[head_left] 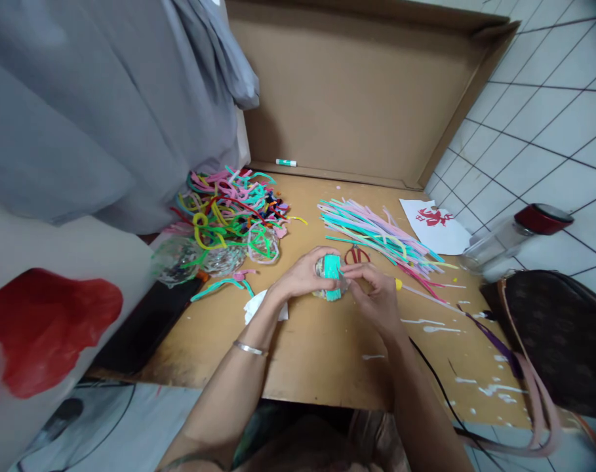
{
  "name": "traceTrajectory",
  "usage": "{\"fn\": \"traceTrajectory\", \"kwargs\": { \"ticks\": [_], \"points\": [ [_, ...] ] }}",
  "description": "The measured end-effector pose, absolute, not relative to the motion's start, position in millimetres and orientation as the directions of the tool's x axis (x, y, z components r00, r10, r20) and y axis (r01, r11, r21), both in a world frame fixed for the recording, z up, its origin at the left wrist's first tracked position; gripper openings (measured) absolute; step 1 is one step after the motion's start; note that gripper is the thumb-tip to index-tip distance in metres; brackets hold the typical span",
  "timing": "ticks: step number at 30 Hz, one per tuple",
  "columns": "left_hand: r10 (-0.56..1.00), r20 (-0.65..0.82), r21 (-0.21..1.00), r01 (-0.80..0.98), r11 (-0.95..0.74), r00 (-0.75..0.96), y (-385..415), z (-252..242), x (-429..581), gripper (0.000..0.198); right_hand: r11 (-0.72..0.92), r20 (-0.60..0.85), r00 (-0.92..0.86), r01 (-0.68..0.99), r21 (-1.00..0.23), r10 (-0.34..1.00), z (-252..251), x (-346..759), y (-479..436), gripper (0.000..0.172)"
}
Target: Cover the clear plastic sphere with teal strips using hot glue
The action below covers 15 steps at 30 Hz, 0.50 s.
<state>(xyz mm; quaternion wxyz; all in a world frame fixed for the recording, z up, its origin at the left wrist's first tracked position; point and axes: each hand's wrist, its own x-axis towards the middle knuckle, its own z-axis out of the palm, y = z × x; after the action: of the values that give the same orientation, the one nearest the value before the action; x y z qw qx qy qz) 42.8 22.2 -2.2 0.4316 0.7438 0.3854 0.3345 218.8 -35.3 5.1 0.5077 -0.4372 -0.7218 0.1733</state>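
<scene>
My left hand [302,274] is wrapped round a small clear, roundish object [322,267] with a turquoise fuzzy band [332,267] across it. Its kind is not clear; it may be plastic or glass. At its right side, my right hand [374,292] has thumb and fingertips pinched close against the turquoise band; what lies between them is too small to make out. Just behind the hands lie red-handled scissors [357,254], partly hidden. A torn piece of white paper [255,305] lies beneath my left wrist.
Pipe cleaners in a loose bundle [376,233] lie at the back right, near a paper with a red print [433,223]. A tangled colourful pile [229,210] and clear round pieces [223,259] are left. A clear bottle [499,242] and brown bag [553,341] stand right.
</scene>
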Motion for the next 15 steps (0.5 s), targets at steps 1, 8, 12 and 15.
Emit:
{"fn": "traceTrajectory", "kwargs": {
  "ticks": [1,8,12,15],
  "points": [
    [0.862,0.164,0.900,0.284,-0.330,0.480,22.0,-2.1,42.7,0.062,0.556,0.580,-0.104,0.458,-0.693,0.808,4.4,219.2,-35.3,0.015],
    [0.863,0.150,0.899,0.297,-0.322,0.483,20.2,2.1,43.1,0.062,0.568,0.589,-0.110,0.449,-0.690,0.801,3.1,220.0,-35.3,0.014],
    [0.864,0.155,0.903,0.286,-0.320,0.478,19.6,3.1,43.3,0.061,0.564,0.584,-0.110,0.449,-0.693,0.804,3.3,220.0,-35.1,0.013],
    [0.863,0.155,0.902,0.288,-0.322,0.481,19.9,2.9,43.0,0.061,0.554,0.571,-0.115,0.454,-0.698,0.813,2.8,220.1,-34.9,0.012]
  ]
}}
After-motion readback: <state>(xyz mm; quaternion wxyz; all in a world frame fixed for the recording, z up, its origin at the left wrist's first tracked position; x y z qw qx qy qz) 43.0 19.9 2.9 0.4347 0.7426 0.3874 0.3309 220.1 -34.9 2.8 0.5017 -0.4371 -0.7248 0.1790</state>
